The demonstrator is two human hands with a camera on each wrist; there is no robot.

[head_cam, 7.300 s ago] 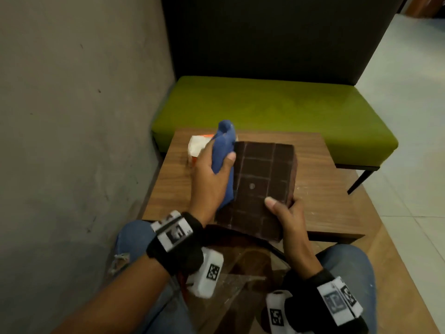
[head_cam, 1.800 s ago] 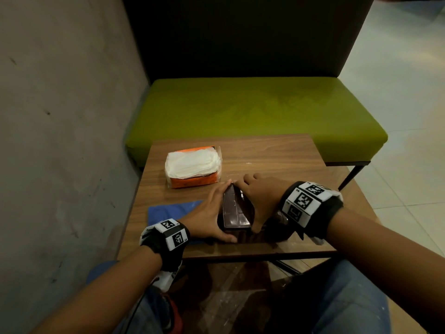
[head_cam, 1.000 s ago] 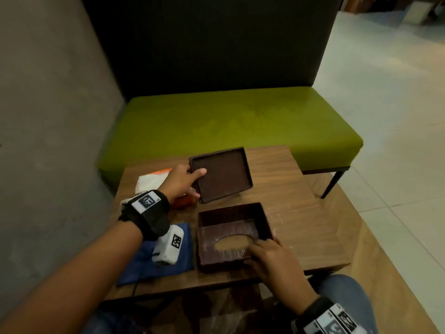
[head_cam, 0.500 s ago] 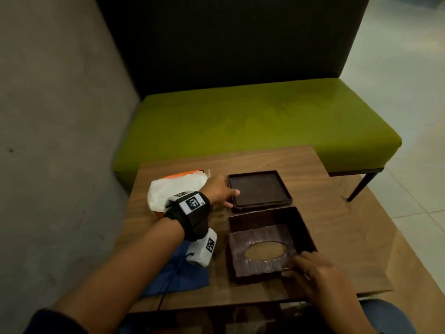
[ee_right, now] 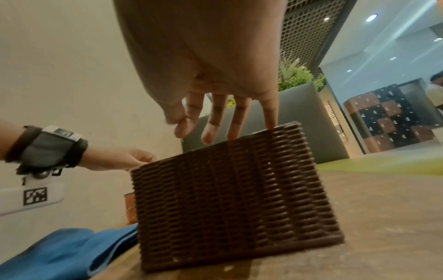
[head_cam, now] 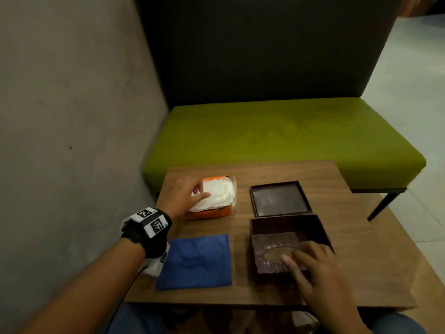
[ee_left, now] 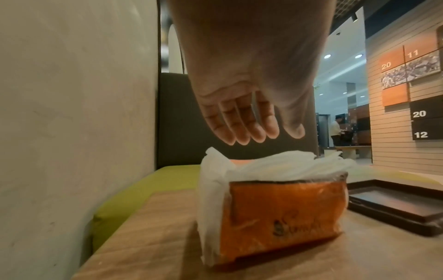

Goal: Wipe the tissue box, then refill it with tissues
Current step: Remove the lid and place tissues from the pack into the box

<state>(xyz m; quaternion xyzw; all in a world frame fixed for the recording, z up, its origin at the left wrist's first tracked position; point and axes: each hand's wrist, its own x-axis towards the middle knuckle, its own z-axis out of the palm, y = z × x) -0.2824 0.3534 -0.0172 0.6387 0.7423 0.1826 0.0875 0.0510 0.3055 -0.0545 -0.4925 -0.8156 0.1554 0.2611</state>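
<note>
The left hand (head_cam: 181, 194) hovers over the tissues (head_cam: 216, 194), fingers straight and close together, thumb just apart, grasping nothing; in the left wrist view the fingertips (ee_left: 242, 139) hang just above the white stack with a gap beneath them, while from the head view the thumb seems to lie on the stack's near left edge, so contact cannot be told for sure. The tissues bulge out of an orange pack (head_cam: 207, 213) that sits on the table (head_cam: 361, 249) at about 10 o'clock from its middle. The right hand (head_cam: 315, 268) is released too, fingers spread and reaching down over the near rim of the box (head_cam: 286, 227); in the right wrist view the little finger appears to touch the top edge of the woven wall (ee_right: 235, 199), the others just above it. The box stands open at 5 o'clock on the table, an oval slot in its floor. Its lid (head_cam: 279, 198) lies flat just beyond it, at 12 o'clock from the box. A blue cloth (head_cam: 196, 261) lies flat at 9 o'clock from the box, near the table's front edge. Beyond the table stands a green bench (head_cam: 277, 133).
</note>
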